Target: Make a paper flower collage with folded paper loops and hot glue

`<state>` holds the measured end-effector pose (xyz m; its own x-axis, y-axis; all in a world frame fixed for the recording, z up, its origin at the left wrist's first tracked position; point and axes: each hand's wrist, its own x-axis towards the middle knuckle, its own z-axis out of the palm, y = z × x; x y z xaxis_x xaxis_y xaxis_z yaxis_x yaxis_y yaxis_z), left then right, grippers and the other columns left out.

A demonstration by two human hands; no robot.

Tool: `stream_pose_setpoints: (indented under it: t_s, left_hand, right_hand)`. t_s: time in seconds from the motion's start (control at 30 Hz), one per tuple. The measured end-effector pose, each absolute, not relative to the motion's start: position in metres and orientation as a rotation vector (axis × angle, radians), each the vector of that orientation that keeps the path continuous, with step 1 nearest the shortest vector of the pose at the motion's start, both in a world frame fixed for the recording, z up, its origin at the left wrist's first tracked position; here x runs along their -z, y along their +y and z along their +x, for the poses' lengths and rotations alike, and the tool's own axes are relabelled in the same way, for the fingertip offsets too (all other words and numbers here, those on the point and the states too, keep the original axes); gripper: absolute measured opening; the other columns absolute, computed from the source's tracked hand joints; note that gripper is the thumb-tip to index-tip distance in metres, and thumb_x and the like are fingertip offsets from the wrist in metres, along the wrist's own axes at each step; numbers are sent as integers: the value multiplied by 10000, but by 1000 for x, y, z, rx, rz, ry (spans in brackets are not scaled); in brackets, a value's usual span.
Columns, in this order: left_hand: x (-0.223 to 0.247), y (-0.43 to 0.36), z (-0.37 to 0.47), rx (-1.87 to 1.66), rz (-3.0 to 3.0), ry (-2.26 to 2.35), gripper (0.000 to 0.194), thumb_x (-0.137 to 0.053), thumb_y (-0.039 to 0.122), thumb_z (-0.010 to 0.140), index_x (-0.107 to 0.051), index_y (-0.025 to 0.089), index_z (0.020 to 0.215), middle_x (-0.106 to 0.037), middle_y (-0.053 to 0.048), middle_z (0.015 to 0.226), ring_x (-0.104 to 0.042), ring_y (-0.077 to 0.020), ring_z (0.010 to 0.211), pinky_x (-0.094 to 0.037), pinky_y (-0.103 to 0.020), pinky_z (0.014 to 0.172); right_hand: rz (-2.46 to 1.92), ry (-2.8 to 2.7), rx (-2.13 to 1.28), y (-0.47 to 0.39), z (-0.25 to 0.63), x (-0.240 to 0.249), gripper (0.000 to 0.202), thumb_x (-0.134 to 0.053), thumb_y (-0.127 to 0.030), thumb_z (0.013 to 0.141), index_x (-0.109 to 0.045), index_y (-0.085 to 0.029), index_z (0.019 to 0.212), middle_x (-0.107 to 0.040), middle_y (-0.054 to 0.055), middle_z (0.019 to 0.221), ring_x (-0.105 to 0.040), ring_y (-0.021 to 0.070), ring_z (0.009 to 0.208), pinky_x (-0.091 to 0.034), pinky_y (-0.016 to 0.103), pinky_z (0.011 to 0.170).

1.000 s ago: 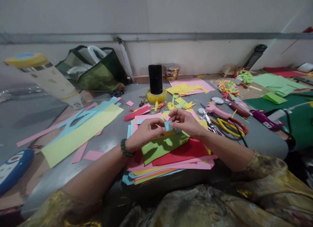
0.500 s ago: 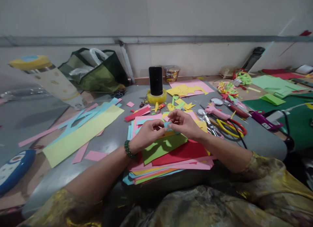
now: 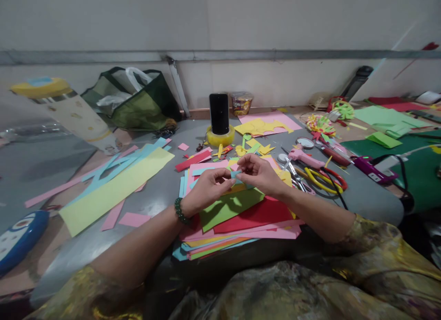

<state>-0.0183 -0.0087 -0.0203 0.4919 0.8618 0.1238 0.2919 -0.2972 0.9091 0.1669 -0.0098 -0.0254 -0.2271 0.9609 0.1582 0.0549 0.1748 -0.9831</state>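
A small light blue paper piece [image 3: 236,174] is pinched between my two hands. My left hand [image 3: 208,188], with a green bead bracelet on its wrist, grips its left side between thumb and fingers. On the right side, my right hand [image 3: 260,174] holds it with thumb and bent fingers. Both hands are above a stack of coloured paper, where a green sheet [image 3: 230,209] lies partly over a red sheet [image 3: 257,216]. Small yellow, red and green cut pieces lie just beyond the hands.
A phone [image 3: 219,113] stands in a yellow tape roll [image 3: 221,136]. Scissors [image 3: 296,174], a pink glue gun [image 3: 306,158] and red-and-yellow-handled scissors [image 3: 324,181] lie right. Paper strips [image 3: 120,187], a tumbler [image 3: 77,115] and a green bag [image 3: 138,102] are left.
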Motion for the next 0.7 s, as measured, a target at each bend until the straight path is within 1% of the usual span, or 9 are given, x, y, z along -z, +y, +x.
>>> stream_pose_setpoints:
  t_s: [0.1,0.23,0.3,0.4,0.47,0.53,0.6,0.67,0.7]
  left_hand:
    - [17,-6,-21,-834,1803,1012,310,-626,479,773,-676,177,823,-696,-43,780,-617,-156,660,-520,-261,611]
    - [17,0,-26,-809,1763,1102,372,-637,531,767,-699,178,868,-688,-42,737,-639,-172,647,-515,-255,544]
    - [20,3,-26,-804,1769,1113,370,-641,533,765,-693,179,854,-691,-45,739,-658,-183,651,-523,-260,541]
    - [24,5,-27,-831,1822,1131,325,-629,493,772,-685,178,834,-722,-69,829,-689,-194,696,-552,-276,585]
    - [26,6,-29,-840,1870,1153,313,-610,476,782,-686,179,843,-732,-77,870,-688,-193,716,-558,-279,599]
    - [26,8,-32,-841,1931,1187,317,-585,471,797,-693,181,865,-739,-72,870,-669,-186,712,-554,-279,605]
    - [23,10,-36,-844,2016,1253,320,-557,459,803,-704,184,872,-748,-67,859,-650,-183,703,-544,-282,621]
    - [19,14,-42,-814,2125,1360,329,-529,446,802,-722,191,875,-761,-67,874,-644,-190,705,-528,-293,650]
    - [17,16,-45,-765,2181,1418,343,-520,449,802,-734,194,889,-769,-70,900,-647,-197,711,-518,-300,659]
  right_hand:
    - [-1044,-1463,-1142,-3,175,22,338,-763,-307,621,-555,-227,875,-593,-41,729,-569,121,688,-484,270,641]
    - [-1210,-1455,-1097,8,186,24,307,-726,-245,632,-551,-222,884,-557,-61,643,-538,121,614,-446,257,566]
    - [-1372,-1532,-1040,11,188,25,289,-714,-188,643,-565,-221,888,-588,-47,659,-534,125,587,-432,257,535]
    - [-1559,-1700,-773,9,190,18,239,-727,-149,667,-615,-208,870,-680,27,867,-554,129,610,-458,289,583]
    - [-1596,-1787,-583,4,196,5,177,-736,-179,707,-653,-195,863,-699,67,983,-568,133,631,-477,314,641]
    - [-1619,-1825,-396,-2,213,-12,109,-711,-234,773,-688,-193,871,-714,77,975,-582,149,648,-487,328,680]
    - [-1709,-1802,-160,-9,238,-30,102,-659,-259,830,-718,-202,892,-728,74,924,-613,178,697,-490,335,714]
    - [-1938,-1737,70,-15,266,-45,136,-636,-244,840,-736,-204,923,-741,85,923,-653,218,784,-488,342,746]
    - [-2108,-1721,131,-16,279,-49,155,-641,-251,835,-742,-199,941,-748,100,940,-668,243,827,-487,347,743]
